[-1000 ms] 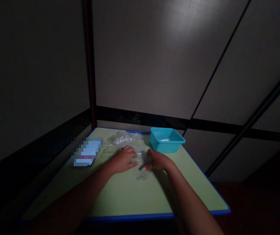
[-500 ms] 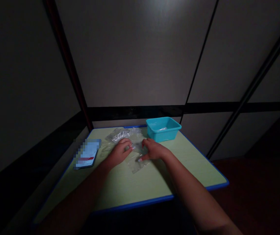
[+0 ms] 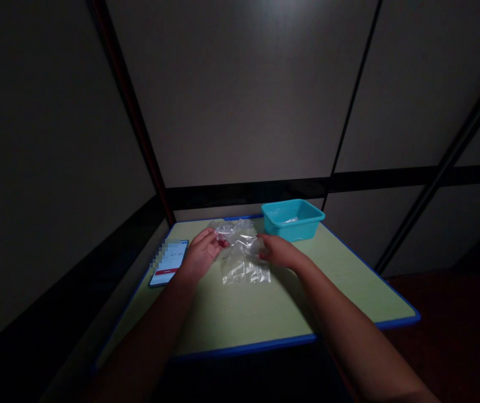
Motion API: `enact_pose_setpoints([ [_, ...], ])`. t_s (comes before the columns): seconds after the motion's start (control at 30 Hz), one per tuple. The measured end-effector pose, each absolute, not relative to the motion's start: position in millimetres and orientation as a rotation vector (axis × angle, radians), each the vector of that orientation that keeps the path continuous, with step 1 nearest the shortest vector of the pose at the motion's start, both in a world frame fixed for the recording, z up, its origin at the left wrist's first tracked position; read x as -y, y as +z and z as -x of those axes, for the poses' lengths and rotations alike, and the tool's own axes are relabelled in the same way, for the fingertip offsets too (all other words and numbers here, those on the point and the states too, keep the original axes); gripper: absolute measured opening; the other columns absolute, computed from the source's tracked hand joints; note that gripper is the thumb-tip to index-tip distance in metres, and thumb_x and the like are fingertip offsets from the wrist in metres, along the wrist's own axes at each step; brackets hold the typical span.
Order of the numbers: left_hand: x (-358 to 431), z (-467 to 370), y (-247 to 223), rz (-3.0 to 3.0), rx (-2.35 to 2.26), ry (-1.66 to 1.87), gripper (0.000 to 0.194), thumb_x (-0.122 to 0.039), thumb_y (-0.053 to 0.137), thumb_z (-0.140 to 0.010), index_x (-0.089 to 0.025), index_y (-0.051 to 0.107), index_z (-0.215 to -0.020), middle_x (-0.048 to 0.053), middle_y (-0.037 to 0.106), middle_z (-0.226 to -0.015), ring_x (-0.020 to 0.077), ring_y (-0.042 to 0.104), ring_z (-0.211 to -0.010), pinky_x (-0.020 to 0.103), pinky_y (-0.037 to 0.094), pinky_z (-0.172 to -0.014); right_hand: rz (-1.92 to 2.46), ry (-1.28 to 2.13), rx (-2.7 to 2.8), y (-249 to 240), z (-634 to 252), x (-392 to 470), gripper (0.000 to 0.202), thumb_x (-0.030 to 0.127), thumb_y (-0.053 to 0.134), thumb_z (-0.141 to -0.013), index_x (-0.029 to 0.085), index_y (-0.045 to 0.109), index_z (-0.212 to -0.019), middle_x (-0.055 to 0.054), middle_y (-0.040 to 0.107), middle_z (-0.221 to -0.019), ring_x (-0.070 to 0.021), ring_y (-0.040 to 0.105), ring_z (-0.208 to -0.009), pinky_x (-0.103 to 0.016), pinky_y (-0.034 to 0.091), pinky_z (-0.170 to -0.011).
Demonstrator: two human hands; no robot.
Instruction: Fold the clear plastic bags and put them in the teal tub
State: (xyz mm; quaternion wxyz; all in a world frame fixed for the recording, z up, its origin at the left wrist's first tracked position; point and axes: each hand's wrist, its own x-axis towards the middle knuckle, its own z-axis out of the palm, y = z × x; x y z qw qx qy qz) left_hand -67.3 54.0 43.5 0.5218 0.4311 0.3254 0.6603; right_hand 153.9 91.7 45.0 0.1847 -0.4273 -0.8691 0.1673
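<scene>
Clear plastic bags [image 3: 246,268] lie crumpled near the middle of the table, between my two hands. My left hand [image 3: 204,249] has its fingers closed on the left part of the clear plastic. On the other side, my right hand [image 3: 275,251] pinches the right edge of the plastic, beside the blue basket. Light glints off the film, and where one bag ends and another begins cannot be made out.
A turquoise basket [image 3: 292,226] with some clear plastic inside stands at the table's back right. A phone [image 3: 170,263] lies at the left edge. The pale green table [image 3: 240,324] has a blue rim; cabinet panels [image 3: 243,112] rise behind it.
Both hands now grip the plastic, which is lifted and spread between them; before, the fingers were apart over a flatter bag. The view has shifted, so the table sits farther right.
</scene>
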Motion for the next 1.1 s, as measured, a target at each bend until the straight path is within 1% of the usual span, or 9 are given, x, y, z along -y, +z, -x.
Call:
enact_pose_setpoints([
  [0.07,-55,71,47,-0.887,-0.761,1.565,0.013,-0.024,0.059,-0.071,-0.018,0.048,-0.067,-0.001,0.057,-0.062,0.0133,0.058,-0.062,0.032,0.049,-0.069,1.116,0.569,2.372,45,-154,-95,0.009,0.021,0.056,-0.077,0.015,0.059,-0.083,-0.005,0.064,-0.081,-0.0166,0.057,-0.075,-0.024,0.039,-0.065],
  [0.17,-58,77,51,-0.764,-0.779,1.544,0.015,-0.023,0.053,-0.074,-0.019,0.045,-0.062,-0.001,0.053,-0.058,0.0128,0.057,-0.059,0.032,0.050,-0.072,0.907,0.788,2.218,45,-153,-98,0.018,0.030,0.051,-0.080,0.016,0.054,-0.070,-0.002,0.061,-0.072,-0.0150,0.055,-0.071,-0.024,0.039,-0.063],
  [0.33,-61,83,50,-0.651,-0.705,1.563,0.016,-0.018,0.049,-0.075,-0.019,0.043,-0.060,-0.001,0.054,-0.058,0.0123,0.059,-0.060,0.030,0.051,-0.074,0.672,1.155,1.921,49,-154,-97,0.028,0.044,0.051,-0.080,0.018,0.048,-0.071,-0.001,0.061,-0.066,-0.0139,0.058,-0.064,-0.026,0.043,-0.063],
  [0.47,-65,85,40,-0.610,-0.880,1.434,0.011,-0.026,0.048,-0.082,-0.018,0.048,-0.074,0.006,0.065,-0.081,0.0175,0.065,-0.077,0.031,0.051,-0.069,0.930,1.217,1.853,51,-158,-97,0.027,0.043,0.052,-0.080,0.019,0.048,-0.070,0.006,0.049,-0.046,-0.0098,0.047,-0.038,-0.021,0.036,-0.042],
  [0.6,-66,78,25,-1.008,-1.217,1.359,0.035,-0.047,0.054,-0.080,-0.019,0.049,-0.101,0.011,0.060,-0.110,0.0227,0.062,-0.096,0.037,0.049,-0.080,1.196,1.188,1.948,49,-160,-98,0.026,0.037,0.052,-0.080,0.015,0.058,-0.069,0.008,0.040,-0.039,-0.0062,0.036,-0.030,-0.019,0.027,-0.034],
  [0.73,-63,67,15,-1.890,-1.463,1.392,0.070,-0.039,0.073,-0.064,-0.020,0.043,-0.123,0.013,0.046,-0.132,0.0277,0.040,-0.124,0.043,0.030,-0.103,1.155,1.236,1.997,51,-159,-96,0.032,0.041,0.049,-0.082,0.014,0.062,-0.073,0.009,0.035,-0.036,-0.0058,0.030,-0.029,-0.019,0.023,-0.032],
  [0.8,-60,65,15,-2.194,-1.475,1.305,0.070,-0.037,0.073,-0.066,-0.020,0.043,-0.127,0.013,0.043,-0.135,0.0287,0.034,-0.128,0.045,0.025,-0.106,1.027,1.314,2.041,52,-160,-94,0.035,0.045,0.049,-0.081,0.014,0.063,-0.079,0.010,0.033,-0.036,-0.0057,0.028,-0.030,-0.019,0.020,-0.032],
  [0.93,-52,66,21,-2.403,-1.398,1.219,0.067,-0.042,0.063,-0.076,-0.022,0.037,-0.134,0.012,0.039,-0.139,0.0277,0.033,-0.129,0.045,0.026,-0.106,0.767,1.477,2.105,53,-159,-92,0.040,0.051,0.054,-0.077,0.013,0.063,-0.081,0.010,0.036,-0.040,-0.0048,0.027,-0.033,-0.018,0.018,-0.034],
  [1.1,-37,56,32,-2.748,-1.324,1.111,0.084,-0.059,0.068,-0.065,-0.024,0.039,-0.136,0.013,0.015,-0.151,0.0364,0.018,-0.134,0.052,0.015,-0.107,0.824,1.470,2.021,49,-153,-91,0.038,0.050,0.050,-0.080,0.013,0.062,-0.080,0.010,0.038,-0.038,-0.0052,0.026,-0.031,-0.019,0.017,-0.033],
])
